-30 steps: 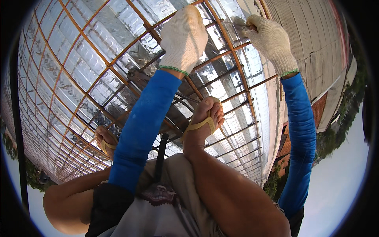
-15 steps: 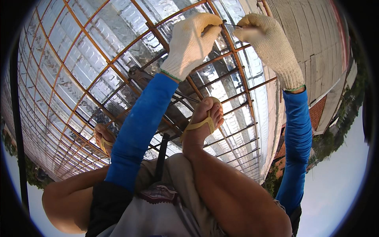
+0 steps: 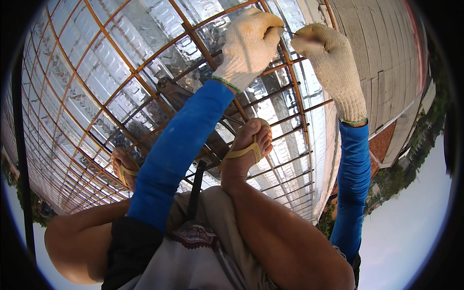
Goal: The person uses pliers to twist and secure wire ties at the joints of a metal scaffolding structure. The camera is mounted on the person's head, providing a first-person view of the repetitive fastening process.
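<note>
My left hand (image 3: 249, 46), in a cream knitted work glove, is closed in a pinch on one end of a short dark wire (image 3: 289, 32). My right hand (image 3: 331, 65), gloved likewise, pinches the wire's other end. Only the bit between the two hands shows. Both hands are above a rusty rebar grid (image 3: 292, 79), close to a long bar near the grid's right side. Below my left hand, a dark metal tool with a rounded head (image 3: 170, 91) lies among the bars; its exact kind is unclear.
Shiny ribbed metal decking (image 3: 113, 55) lies beneath the bars. My sandalled feet (image 3: 249, 145) rest on the grid. A pale concrete edge (image 3: 328, 159) runs along the right, with grey roofing (image 3: 386, 63) beyond it. A black upright pole (image 3: 21, 145) stands at far left.
My left hand has moved right, and my right hand has shifted slightly down. The gap between them is narrower, with the wire still spanning it.
</note>
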### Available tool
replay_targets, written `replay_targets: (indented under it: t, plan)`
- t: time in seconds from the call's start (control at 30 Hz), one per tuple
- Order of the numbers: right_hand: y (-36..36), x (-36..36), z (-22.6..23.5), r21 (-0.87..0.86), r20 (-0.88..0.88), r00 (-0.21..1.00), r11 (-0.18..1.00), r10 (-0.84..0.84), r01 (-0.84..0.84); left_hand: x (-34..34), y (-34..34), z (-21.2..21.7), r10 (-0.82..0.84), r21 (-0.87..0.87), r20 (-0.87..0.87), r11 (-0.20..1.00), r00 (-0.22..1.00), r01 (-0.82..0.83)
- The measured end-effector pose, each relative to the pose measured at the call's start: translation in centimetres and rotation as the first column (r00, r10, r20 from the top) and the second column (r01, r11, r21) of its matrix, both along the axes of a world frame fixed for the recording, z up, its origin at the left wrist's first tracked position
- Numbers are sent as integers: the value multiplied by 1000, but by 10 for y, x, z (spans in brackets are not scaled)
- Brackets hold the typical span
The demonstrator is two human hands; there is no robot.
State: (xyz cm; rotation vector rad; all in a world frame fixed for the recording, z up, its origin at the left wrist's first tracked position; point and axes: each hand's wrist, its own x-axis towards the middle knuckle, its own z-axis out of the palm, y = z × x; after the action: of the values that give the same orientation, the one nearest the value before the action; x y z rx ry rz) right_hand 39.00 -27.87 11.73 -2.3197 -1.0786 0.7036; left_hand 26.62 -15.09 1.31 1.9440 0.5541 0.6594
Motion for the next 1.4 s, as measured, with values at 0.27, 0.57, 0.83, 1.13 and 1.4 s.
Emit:
replay_targets:
  t: [0.27,0.57,0.83,1.13,1.4]
  plan:
    - [12,8,14,-82,261,915,951,308,-297,-2,-1,-7,18,51,44,998,999,-21]
    - [80,29,39,-340,326,699,768,637,-542,-20,-26,-57,42,362,-102,932,994,-2]
    - [67,19,26,-221,241,827,858,509,-463,0,19,2,-398,-679,179,612,900,406]
    - [53,3,9,-112,146,920,930,364,-350,-1,29,13,-463,-576,60,708,884,409]
    - [51,7,8,-87,35,946,944,323,-319,0,33,15,-470,-504,-1,762,883,405]
